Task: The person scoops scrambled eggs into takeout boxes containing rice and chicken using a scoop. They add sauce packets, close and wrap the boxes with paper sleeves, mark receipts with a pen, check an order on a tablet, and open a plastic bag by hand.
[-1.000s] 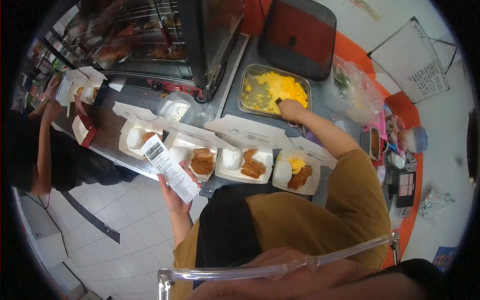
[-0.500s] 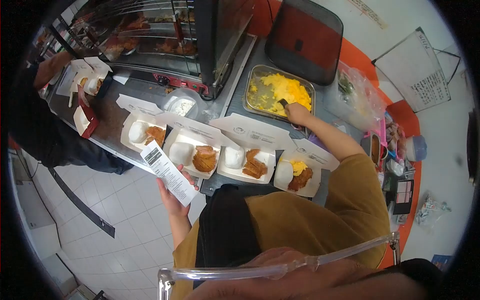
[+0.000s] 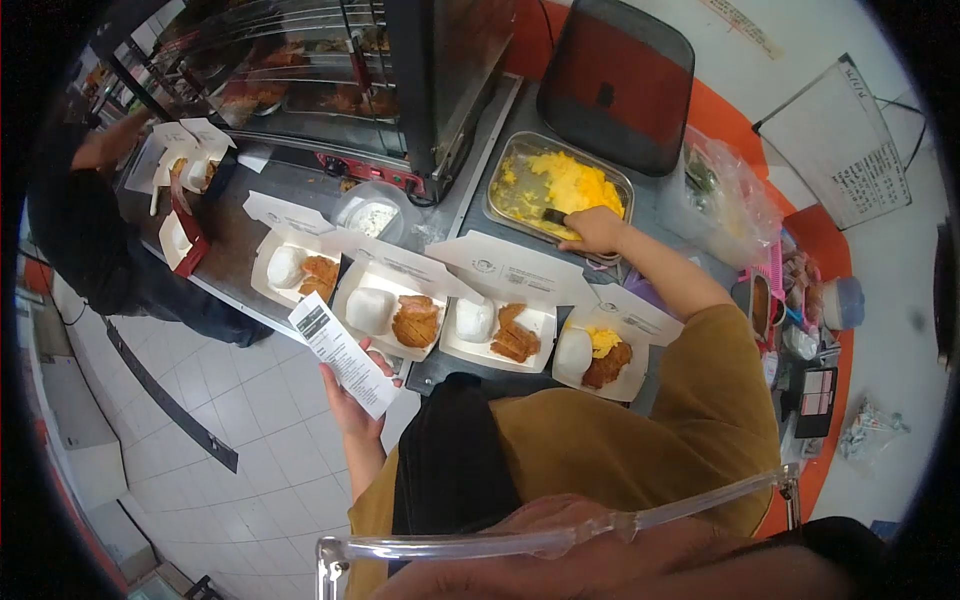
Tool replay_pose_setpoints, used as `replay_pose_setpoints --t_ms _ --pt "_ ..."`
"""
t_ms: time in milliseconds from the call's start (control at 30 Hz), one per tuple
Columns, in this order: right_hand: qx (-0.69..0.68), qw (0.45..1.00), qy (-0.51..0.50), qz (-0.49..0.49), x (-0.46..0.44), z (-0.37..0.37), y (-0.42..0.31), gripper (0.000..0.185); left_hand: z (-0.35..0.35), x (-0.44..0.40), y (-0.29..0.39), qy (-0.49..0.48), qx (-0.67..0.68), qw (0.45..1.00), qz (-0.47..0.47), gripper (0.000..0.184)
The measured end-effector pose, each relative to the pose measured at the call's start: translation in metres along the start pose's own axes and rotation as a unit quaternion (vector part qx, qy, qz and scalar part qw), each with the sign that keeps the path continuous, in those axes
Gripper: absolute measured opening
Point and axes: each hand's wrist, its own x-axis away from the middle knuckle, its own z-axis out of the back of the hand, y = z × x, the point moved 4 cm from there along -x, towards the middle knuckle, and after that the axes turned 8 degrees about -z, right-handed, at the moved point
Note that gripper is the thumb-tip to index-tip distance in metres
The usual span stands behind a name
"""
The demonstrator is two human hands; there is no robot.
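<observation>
In the head view, a dark counter (image 3: pixel 235 235) crosses above the pale tiled floor (image 3: pixel 265 400). A glass food cabinet (image 3: pixel 310 85) stands at 11 o'clock, a whiteboard (image 3: pixel 840 140) at 2 o'clock. Four open boxes (image 3: pixel 515 268) make a row in the middle, each with a white mound and browned pieces. The metal tray (image 3: pixel 520 203) is at 1 o'clock, its yellow food (image 3: pixel 575 183) crumbly and heaped. The right hand (image 3: pixel 597 230) reaches there, fingers closed around a dark utensil (image 3: pixel 553 216). At 8 o'clock, the left hand (image 3: pixel 357 405) pinches a printed slip (image 3: pixel 345 358).
</observation>
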Motion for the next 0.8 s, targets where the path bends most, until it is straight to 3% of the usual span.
replay_pose_setpoints --t_ms 267,367,433,467,533,600,667,733,800 --pt "-0.060 0.998 0.011 -0.003 -0.003 -0.002 0.007 0.047 -0.005 0.000 -0.003 -0.002 -0.005 1.000 0.004 0.071" --pt "-0.178 0.984 -0.011 -0.012 -0.013 -0.015 0.025 0.042 -0.009 0.001 -0.003 -0.020 -0.010 1.000 0.002 0.070" --pt "-0.351 0.935 0.037 0.037 -0.014 -0.014 0.026 0.034 -0.009 0.003 -0.001 -0.041 -0.020 0.999 -0.002 0.069" --pt "-0.352 0.934 0.039 0.037 -0.015 -0.013 0.031 0.034 -0.008 0.004 0.000 -0.046 -0.022 0.999 -0.006 0.069" --pt "-0.596 0.788 -0.090 -0.129 0.000 0.000 0.032 0.031 -0.007 0.005 0.004 -0.054 -0.025 0.998 -0.008 0.069" --pt "-0.642 0.752 -0.065 -0.137 0.027 0.020 0.013 0.029 -0.009 0.006 0.006 -0.066 -0.035 0.997 -0.006 0.069" --pt "-0.750 0.650 -0.060 -0.101 0.062 0.038 -0.010 0.027 -0.017 0.008 0.007 -0.034 -0.026 0.999 -0.007 0.072" --pt "-0.755 0.646 -0.083 -0.075 0.099 0.042 -0.037 0.026 -0.021 0.008 0.006 -0.065 -0.020 0.998 -0.001 0.072" --pt "-0.656 0.745 -0.064 -0.102 0.128 0.033 -0.066 0.024 -0.023 0.007 0.004 -0.085 -0.021 0.996 0.012 0.071"
